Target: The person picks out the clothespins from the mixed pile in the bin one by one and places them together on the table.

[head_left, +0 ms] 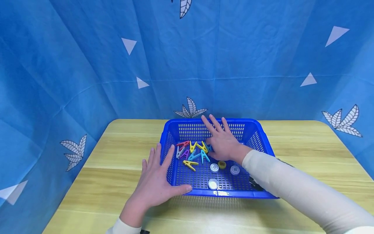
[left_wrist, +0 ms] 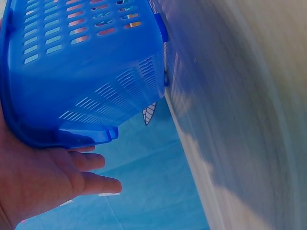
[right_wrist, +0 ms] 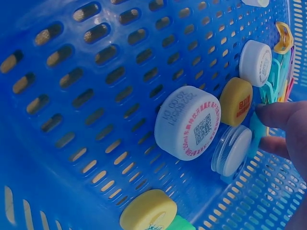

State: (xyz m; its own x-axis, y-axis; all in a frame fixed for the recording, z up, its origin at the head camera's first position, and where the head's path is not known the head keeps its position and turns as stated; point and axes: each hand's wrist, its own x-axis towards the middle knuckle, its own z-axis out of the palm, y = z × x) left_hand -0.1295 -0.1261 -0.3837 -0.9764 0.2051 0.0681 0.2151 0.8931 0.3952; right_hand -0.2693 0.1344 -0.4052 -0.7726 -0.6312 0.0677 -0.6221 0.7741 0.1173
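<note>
A blue plastic basket (head_left: 222,193) holds several colored clothespins at its left side, among them a yellow clothespin (head_left: 190,164) and a purple one (head_left: 184,154). My right hand (head_left: 223,143) reaches into it; the thumb and index finger pinch a blue clothespin (right_wrist: 258,134), partly hidden, while the other fingers stretch out. My left hand (head_left: 157,178) is spread at the basket's front left corner, fingers straight along the left rim and thumb by the front rim. In the left wrist view, the palm lies against the rim.
Bottle caps lie right of the clothespins: a white cap (right_wrist: 188,123), a yellow cap (right_wrist: 236,101) and a clear-sided cap (right_wrist: 231,151). Another yellow cap (right_wrist: 147,211) is beside something green (right_wrist: 181,223). The basket stands on a wooden table (head_left: 117,152) before a blue curtain (head_left: 175,58).
</note>
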